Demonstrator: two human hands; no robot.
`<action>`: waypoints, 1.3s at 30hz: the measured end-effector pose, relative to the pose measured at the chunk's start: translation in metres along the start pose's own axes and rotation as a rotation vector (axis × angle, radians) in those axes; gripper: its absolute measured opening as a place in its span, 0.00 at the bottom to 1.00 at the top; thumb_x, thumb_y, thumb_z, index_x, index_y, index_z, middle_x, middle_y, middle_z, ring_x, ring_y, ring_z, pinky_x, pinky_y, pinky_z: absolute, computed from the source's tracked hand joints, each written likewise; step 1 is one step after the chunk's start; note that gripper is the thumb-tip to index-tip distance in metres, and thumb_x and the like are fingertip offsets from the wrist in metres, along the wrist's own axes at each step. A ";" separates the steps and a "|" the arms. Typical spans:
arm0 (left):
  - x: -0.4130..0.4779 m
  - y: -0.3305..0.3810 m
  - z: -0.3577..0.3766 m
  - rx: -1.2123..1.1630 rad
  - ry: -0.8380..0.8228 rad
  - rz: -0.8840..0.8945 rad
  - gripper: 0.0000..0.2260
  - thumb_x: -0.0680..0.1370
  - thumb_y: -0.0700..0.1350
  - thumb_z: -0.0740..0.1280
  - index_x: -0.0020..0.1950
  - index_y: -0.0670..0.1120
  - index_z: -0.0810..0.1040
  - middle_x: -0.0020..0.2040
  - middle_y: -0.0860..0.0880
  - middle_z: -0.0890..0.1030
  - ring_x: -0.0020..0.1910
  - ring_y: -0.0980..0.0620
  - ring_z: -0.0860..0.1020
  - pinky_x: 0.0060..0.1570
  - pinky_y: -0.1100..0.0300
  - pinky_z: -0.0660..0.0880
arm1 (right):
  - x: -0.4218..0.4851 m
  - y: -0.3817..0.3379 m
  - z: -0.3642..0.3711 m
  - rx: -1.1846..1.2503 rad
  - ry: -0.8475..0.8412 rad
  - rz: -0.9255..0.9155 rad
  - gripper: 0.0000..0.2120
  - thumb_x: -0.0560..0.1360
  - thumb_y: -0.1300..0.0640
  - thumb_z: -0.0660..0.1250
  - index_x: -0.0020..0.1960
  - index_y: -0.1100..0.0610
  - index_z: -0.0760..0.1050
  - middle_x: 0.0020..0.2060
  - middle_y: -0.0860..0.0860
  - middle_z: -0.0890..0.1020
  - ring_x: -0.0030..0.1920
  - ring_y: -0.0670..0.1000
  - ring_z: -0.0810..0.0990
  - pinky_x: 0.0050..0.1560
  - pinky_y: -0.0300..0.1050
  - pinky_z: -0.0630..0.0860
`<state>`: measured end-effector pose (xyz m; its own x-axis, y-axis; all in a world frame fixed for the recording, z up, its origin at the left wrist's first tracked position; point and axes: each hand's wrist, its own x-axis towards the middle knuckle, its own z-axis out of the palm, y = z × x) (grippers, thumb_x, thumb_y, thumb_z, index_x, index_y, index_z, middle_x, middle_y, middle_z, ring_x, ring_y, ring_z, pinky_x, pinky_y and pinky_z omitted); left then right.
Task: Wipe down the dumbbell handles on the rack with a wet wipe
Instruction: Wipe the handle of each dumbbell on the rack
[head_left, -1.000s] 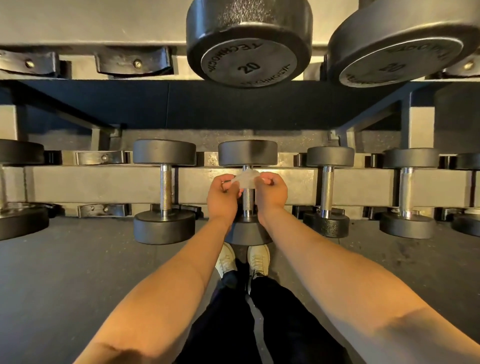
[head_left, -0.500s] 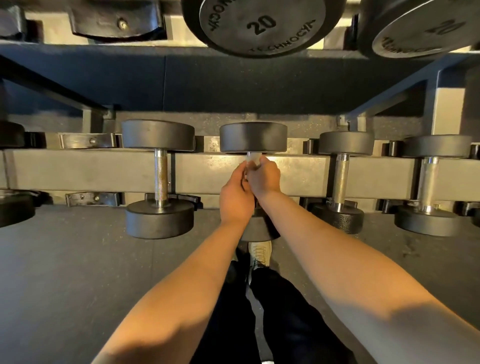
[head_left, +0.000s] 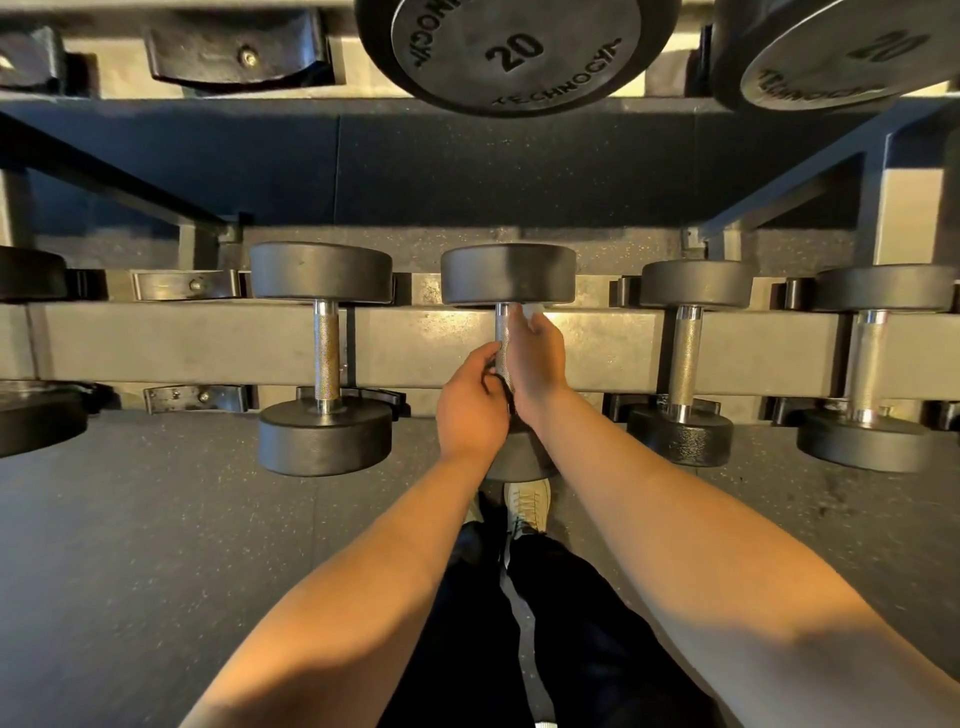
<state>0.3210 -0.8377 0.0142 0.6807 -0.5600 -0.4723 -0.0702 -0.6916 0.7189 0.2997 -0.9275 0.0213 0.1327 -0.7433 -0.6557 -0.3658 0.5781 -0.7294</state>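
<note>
The middle dumbbell (head_left: 509, 273) lies across the grey rack beam (head_left: 208, 343), and a short stretch of its knurled steel handle (head_left: 501, 332) shows. My right hand (head_left: 537, 364) wraps round the handle's far part, and a corner of the white wet wipe (head_left: 532, 312) sticks out above its fingers. My left hand (head_left: 467, 410) curls against the handle's near end, right beside the right hand. The near head of this dumbbell is mostly hidden behind both wrists.
Similar dumbbells lie on the same beam to the left (head_left: 326, 358) and right (head_left: 685, 358), with another further right (head_left: 867, 358). Two large dumbbells marked 20 (head_left: 514, 52) overhang from the upper shelf. My shoe (head_left: 527, 504) stands on the dark rubber floor below.
One second ago both hands held the wipe spread over the handle. They then closed together on it, and the right hand has slid toward the far head while the left stays near.
</note>
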 end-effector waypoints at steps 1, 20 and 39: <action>0.000 0.001 0.000 -0.003 0.004 -0.008 0.21 0.81 0.38 0.57 0.68 0.56 0.76 0.55 0.55 0.84 0.52 0.55 0.81 0.53 0.53 0.80 | 0.000 -0.001 0.003 0.059 0.019 0.063 0.15 0.84 0.54 0.57 0.50 0.65 0.75 0.42 0.65 0.76 0.40 0.55 0.77 0.41 0.49 0.75; -0.002 0.002 0.001 -0.012 0.047 -0.004 0.18 0.82 0.37 0.59 0.69 0.52 0.76 0.60 0.53 0.82 0.55 0.56 0.79 0.57 0.61 0.75 | 0.004 0.013 -0.014 -0.381 -0.015 -0.055 0.14 0.84 0.57 0.55 0.56 0.61 0.78 0.52 0.53 0.79 0.51 0.51 0.78 0.48 0.43 0.76; 0.002 -0.005 -0.001 -0.175 0.037 -0.086 0.18 0.81 0.36 0.58 0.62 0.53 0.80 0.56 0.55 0.84 0.55 0.57 0.81 0.57 0.63 0.76 | -0.004 0.026 -0.043 -0.970 -0.327 -0.003 0.14 0.82 0.57 0.55 0.58 0.61 0.77 0.57 0.60 0.81 0.58 0.61 0.78 0.57 0.49 0.76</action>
<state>0.3235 -0.8350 0.0104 0.7054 -0.4827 -0.5190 0.1152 -0.6444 0.7560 0.2501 -0.9241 0.0129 0.3261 -0.5323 -0.7812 -0.9338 -0.0528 -0.3538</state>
